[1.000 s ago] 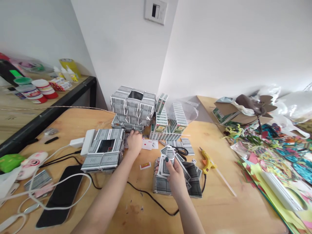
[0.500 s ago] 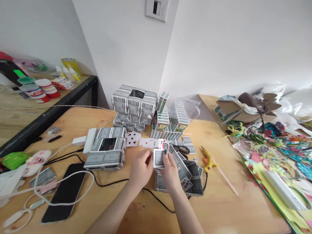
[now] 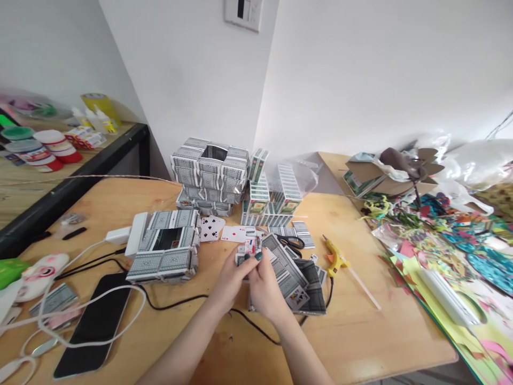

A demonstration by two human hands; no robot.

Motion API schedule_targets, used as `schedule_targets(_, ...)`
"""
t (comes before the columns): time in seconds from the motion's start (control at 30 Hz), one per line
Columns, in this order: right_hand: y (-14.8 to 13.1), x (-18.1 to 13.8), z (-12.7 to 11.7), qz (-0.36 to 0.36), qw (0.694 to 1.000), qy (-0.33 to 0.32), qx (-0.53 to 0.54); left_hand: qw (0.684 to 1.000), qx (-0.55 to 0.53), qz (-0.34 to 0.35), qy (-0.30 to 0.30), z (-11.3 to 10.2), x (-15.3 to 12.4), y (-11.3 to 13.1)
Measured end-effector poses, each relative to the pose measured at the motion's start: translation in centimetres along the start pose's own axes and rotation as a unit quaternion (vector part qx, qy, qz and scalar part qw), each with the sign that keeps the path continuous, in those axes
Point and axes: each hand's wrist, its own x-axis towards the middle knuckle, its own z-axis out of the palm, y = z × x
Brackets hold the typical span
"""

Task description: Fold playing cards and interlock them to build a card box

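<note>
My left hand [image 3: 230,277] and my right hand [image 3: 263,283] meet over the middle of the table, thumbs together. Both are closed on a playing card [image 3: 251,245] whose red-and-white picture side shows above the thumbs; whether more cards lie behind it is hidden. Just beyond my right hand lies a panel of grey-backed cards [image 3: 285,264], resting on an open box built of cards [image 3: 315,289]. Past my fingertips, a row of face-up cards [image 3: 234,233] lies on the table. Black-handled scissors [image 3: 294,243] are to their right.
Left stands a card-built block with an opening [image 3: 164,259]; behind it, a larger one [image 3: 210,168]. Stacked green card packs [image 3: 286,187] stand at the back. A yellow glue gun [image 3: 335,256] lies right. A phone [image 3: 94,323] and cables are left; paper scraps [image 3: 425,251] cover the right.
My left hand has opened from a fist beside the cards and come over to grip them with my right hand. The view has turned slightly to the right.
</note>
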Motion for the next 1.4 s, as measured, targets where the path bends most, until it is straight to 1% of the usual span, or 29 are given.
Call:
schedule_targets(0.07,-0.3,-0.3,0.3,-0.006,0.990,0.024,-0.138,0.995,-0.084,-0.050,-0.001,0.3,-0.1,0.1)
schedule_targets(0.13,-0.9,-0.4,0.3,0.005,0.961,0.035,-0.275,0.987,-0.135,-0.091,-0.008,0.3,-0.1,0.2)
schedule_targets(0.17,-1.2,-0.3,0.1,0.007,0.946,0.029,-0.324,0.984,-0.145,-0.108,-0.004,0.3,-0.1,0.2)
schedule_targets(0.23,-1.7,-0.1,-0.9,-0.011,0.930,-0.009,-0.367,0.980,-0.147,-0.131,0.018,0.1,0.0,0.2)
schedule_targets(0.3,-1.6,0.4,-2.8,-0.056,0.931,-0.060,-0.355,0.978,-0.149,-0.139,0.033,-0.3,0.3,0.2)
schedule_targets(0.33,-1.3,0.6,-4.0,-0.078,0.933,-0.073,-0.343,0.978,-0.153,-0.138,0.036,-0.6,0.4,0.1)
schedule_targets(0.37,-0.7,0.7,-5.4,-0.083,0.935,-0.040,-0.344,0.978,-0.156,-0.135,0.037,-1.0,0.6,0.0)
schedule_targets(0.4,0.2,0.8,-6.8,-0.070,0.931,0.016,-0.358,0.978,-0.158,-0.132,0.039,-1.4,0.7,0.0)
schedule_targets(0.43,1.3,0.6,-8.3,-0.052,0.920,0.076,-0.382,0.978,-0.156,-0.127,0.045,-1.8,0.8,-0.1)
schedule_targets(0.47,2.5,0.4,-9.7,-0.020,0.906,0.116,-0.407,0.980,-0.150,-0.123,0.052,-2.2,0.9,-0.1)
schedule_targets(0.5,3.7,0.0,-11.0,0.026,0.895,0.134,-0.426,0.981,-0.143,-0.118,0.059,-2.6,0.9,-0.2)
schedule_targets(0.53,4.8,-0.4,-12.1,0.078,0.888,0.129,-0.434,0.982,-0.135,-0.113,0.064,-2.8,0.9,-0.2)
schedule_targets(0.6,6.6,-1.4,-13.4,0.174,0.885,0.084,-0.424,0.986,-0.113,-0.105,0.063,-3.0,0.8,-0.4)
schedule_targets(0.67,7.3,-2.0,-13.4,0.226,0.875,0.052,-0.425,0.991,-0.078,-0.094,0.061,-2.7,0.6,-0.5)
schedule_targets(0.7,7.3,-2.0,-13.0,0.233,0.873,0.039,-0.427,0.993,-0.057,-0.086,0.065,-2.5,0.5,-0.5)
schedule_targets(0.77,6.9,-1.6,-11.6,0.225,0.877,0.023,-0.425,0.995,-0.015,-0.059,0.083,-2.0,0.3,-0.5)
schedule_targets(0.8,6.6,-1.1,-10.6,0.212,0.885,0.018,-0.414,0.994,0.005,-0.042,0.098,-1.9,0.2,-0.4)
schedule_targets(0.87,6.1,0.2,-8.7,0.180,0.906,0.041,-0.381,0.990,0.039,-0.012,0.131,-1.7,0.1,-0.1)
schedule_targets(0.9,6.0,0.8,-7.8,0.158,0.921,0.058,-0.350,0.988,0.052,-0.001,0.146,-1.7,0.0,0.0)
schedule_targets(0.97,6.0,2.1,-6.8,0.122,0.957,0.065,-0.255,0.985,0.064,0.010,0.163,-1.8,-0.2,0.2)
schedule_targets(1.0,6.2,2.7,-6.7,0.116,0.967,0.068,-0.216,0.984,0.064,0.011,0.166,-1.8,-0.2,0.3)
schedule_targets(1.07,6.8,3.4,-7.4,0.123,0.969,0.092,-0.196,0.984,0.056,0.007,0.168,-1.9,-0.4,0.2)
schedule_targets(1.1,7.3,3.7,-8.0,0.126,0.960,0.110,-0.225,0.985,0.050,0.005,0.168,-1.9,-0.4,0.1)
schedule_targets(1.17,8.3,3.9,-9.5,0.130,0.921,0.144,-0.338,0.986,0.035,0.002,0.164,-1.8,-0.4,-0.1)
schedule_targets(1.2,8.9,3.8,-10.1,0.138,0.903,0.143,-0.381,0.987,0.028,0.000,0.159,-1.6,-0.4,-0.3)
schedule_targets(1.23,9.6,3.7,-10.6,0.149,0.892,0.134,-0.404,0.988,0.020,-0.003,0.154,-1.4,-0.3,-0.3)
schedule_targets(1.27,10.2,3.5,-10.9,0.158,0.889,0.125,-0.411,0.989,0.012,-0.007,0.148,-1.2,-0.2,-0.4)
schedule_targets(1.33,11.2,3.0,-11.1,0.158,0.901,0.116,-0.387,0.990,-0.008,-0.017,0.137,-0.7,0.0,-0.5)
schedule_targets(1.4,11.7,2.5,-11.0,0.157,0.926,0.116,-0.324,0.991,-0.039,-0.028,0.128,-0.3,0.3,-0.6)
